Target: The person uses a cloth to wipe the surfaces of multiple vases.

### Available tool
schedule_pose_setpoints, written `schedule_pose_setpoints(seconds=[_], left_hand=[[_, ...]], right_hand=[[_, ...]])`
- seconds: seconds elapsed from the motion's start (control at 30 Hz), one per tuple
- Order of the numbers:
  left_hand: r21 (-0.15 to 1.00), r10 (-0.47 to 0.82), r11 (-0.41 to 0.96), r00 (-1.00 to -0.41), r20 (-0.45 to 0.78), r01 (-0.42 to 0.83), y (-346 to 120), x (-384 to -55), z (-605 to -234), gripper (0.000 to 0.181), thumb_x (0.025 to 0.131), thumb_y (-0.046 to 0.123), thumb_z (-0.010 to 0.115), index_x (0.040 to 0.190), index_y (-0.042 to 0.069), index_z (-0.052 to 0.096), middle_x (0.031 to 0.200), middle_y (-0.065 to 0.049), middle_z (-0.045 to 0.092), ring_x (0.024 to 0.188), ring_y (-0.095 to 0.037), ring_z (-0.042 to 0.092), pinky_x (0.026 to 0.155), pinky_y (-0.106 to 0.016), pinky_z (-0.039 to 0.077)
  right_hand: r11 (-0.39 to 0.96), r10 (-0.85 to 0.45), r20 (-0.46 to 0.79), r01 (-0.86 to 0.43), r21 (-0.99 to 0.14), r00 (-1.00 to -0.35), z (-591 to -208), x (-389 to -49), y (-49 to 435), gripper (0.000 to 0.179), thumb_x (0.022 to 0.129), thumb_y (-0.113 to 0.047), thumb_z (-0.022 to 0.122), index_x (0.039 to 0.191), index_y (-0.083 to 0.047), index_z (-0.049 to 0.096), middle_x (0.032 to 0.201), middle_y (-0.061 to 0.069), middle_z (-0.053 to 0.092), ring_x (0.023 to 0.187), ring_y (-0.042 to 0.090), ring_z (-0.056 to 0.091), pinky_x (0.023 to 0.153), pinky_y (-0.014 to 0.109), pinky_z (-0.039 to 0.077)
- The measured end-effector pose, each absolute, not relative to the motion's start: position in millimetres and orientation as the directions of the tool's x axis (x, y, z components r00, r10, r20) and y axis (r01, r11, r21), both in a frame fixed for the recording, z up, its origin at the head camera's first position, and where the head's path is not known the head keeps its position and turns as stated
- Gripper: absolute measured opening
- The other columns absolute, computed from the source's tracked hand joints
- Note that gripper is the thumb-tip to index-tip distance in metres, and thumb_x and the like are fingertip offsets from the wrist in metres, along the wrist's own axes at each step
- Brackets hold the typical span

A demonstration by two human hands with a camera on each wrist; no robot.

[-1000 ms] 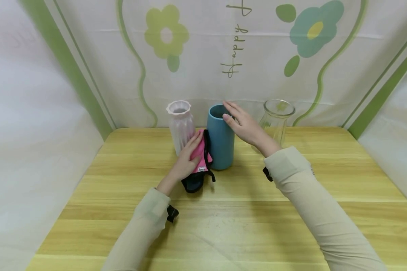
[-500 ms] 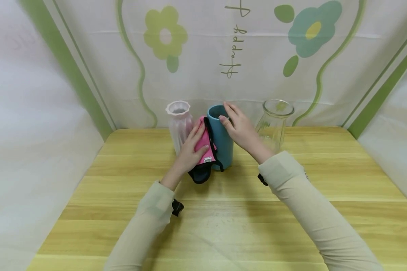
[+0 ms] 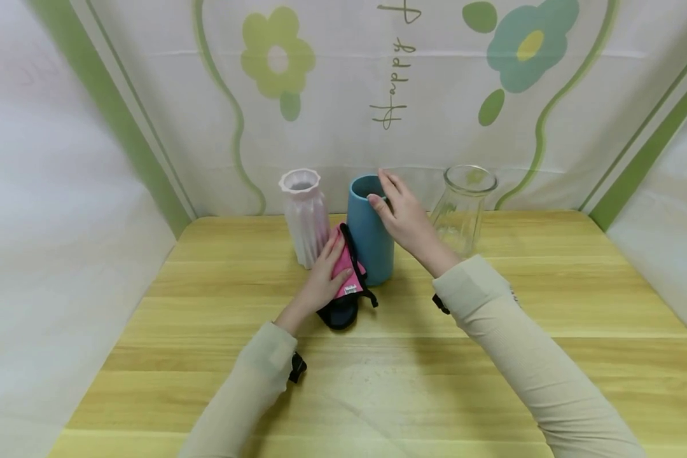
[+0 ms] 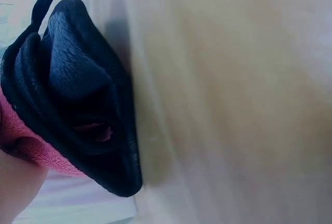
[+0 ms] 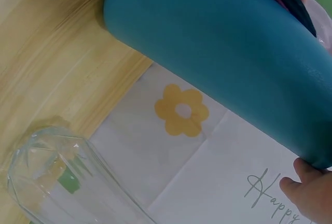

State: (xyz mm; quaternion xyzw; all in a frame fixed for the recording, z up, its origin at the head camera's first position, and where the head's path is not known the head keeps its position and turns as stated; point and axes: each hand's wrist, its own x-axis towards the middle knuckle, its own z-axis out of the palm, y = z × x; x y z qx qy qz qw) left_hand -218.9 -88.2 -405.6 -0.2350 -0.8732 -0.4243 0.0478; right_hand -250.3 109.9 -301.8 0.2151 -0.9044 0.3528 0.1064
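A tall blue vase [image 3: 372,238] stands upright on the table in the head view. My right hand [image 3: 410,222] grips its rim from the right, thumb on the near side and fingers on the far side. With my left hand [image 3: 319,283] I hold a pink cloth [image 3: 345,259] with black edging against the vase's left side. Its black underside hangs below the palm. Up close in the left wrist view, the dark folds of the cloth [image 4: 78,63] lie beside the tabletop. The right wrist view shows the blue vase [image 5: 218,53] from its right side.
A pale pink fluted vase [image 3: 306,219] stands just left of the cloth. To the right, a clear glass vase [image 3: 462,213] is close behind my right wrist. A printed curtain [image 3: 343,83] rises at the back edge of the wooden table [image 3: 401,388].
My left hand slid the cloth up along the blue vase, then back down, ending slightly right of where it began. My right hand moved a little left, its thumb now at the rim.
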Motion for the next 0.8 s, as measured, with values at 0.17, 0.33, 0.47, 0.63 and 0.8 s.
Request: schedule_pose_setpoints(seconds=[0.17, 0.33, 0.47, 0.63, 0.8], left_hand=[[0.746, 0.376, 0.518, -0.895, 0.24, 0.418, -90, -217, -408, 0.07, 0.094, 0.006, 0.057, 0.152, 0.002, 0.018, 0.162, -0.016, 0.007, 0.149, -0.036, 0.011, 0.119, -0.054, 0.018], [0.754, 0.373, 0.524, -0.903, 0.214, 0.395, -92, -217, -407, 0.069, 0.094, 0.007, 0.056, 0.152, 0.003, 0.018, 0.162, -0.015, 0.006, 0.149, -0.035, 0.01, 0.119, -0.053, 0.017], [0.75, 0.374, 0.525, -0.901, 0.222, 0.403, -93, -216, -408, 0.067, 0.095, 0.006, 0.056, 0.152, 0.002, 0.02, 0.162, -0.015, 0.008, 0.149, -0.034, 0.011, 0.119, -0.053, 0.017], [0.757, 0.368, 0.493, -0.891, 0.265, 0.428, -95, -215, -408, 0.067, 0.093, 0.002, 0.056, 0.151, 0.003, 0.022, 0.161, -0.016, 0.011, 0.149, -0.034, 0.012, 0.12, -0.053, 0.016], [0.739, 0.34, 0.452, -0.863, 0.374, 0.499, -96, -217, -394, 0.066, 0.092, 0.0, 0.056, 0.151, 0.003, 0.025, 0.16, -0.016, 0.015, 0.149, -0.034, 0.014, 0.12, -0.053, 0.016]], right_hand=[[0.659, -0.314, 0.355, -0.471, -0.586, -0.881, -300, -250, 110, 0.074, 0.096, -0.058, 0.029, 0.154, -0.013, 0.018, 0.158, 0.013, 0.024, 0.143, 0.032, 0.03, 0.116, 0.05, 0.03], [0.673, -0.366, 0.317, -0.484, -0.559, -0.875, -293, -256, 117, 0.082, 0.093, -0.064, 0.031, 0.153, -0.01, 0.02, 0.156, 0.017, 0.028, 0.143, 0.034, 0.03, 0.116, 0.052, 0.028], [0.702, -0.438, 0.223, -0.486, -0.521, -0.871, -285, -264, 126, 0.089, 0.091, -0.07, 0.029, 0.153, -0.007, 0.016, 0.158, 0.019, 0.023, 0.147, 0.036, 0.019, 0.119, 0.054, 0.019], [0.718, -0.478, 0.096, -0.452, -0.529, -0.873, -281, -268, 130, 0.09, 0.09, -0.071, 0.026, 0.155, -0.013, 0.004, 0.162, 0.012, 0.008, 0.15, 0.031, 0.008, 0.121, 0.051, 0.013], [0.723, -0.458, 0.094, -0.433, -0.538, -0.884, -279, -265, 126, 0.091, 0.09, -0.072, 0.028, 0.155, -0.013, 0.005, 0.162, 0.012, 0.009, 0.15, 0.029, 0.008, 0.121, 0.05, 0.014]])
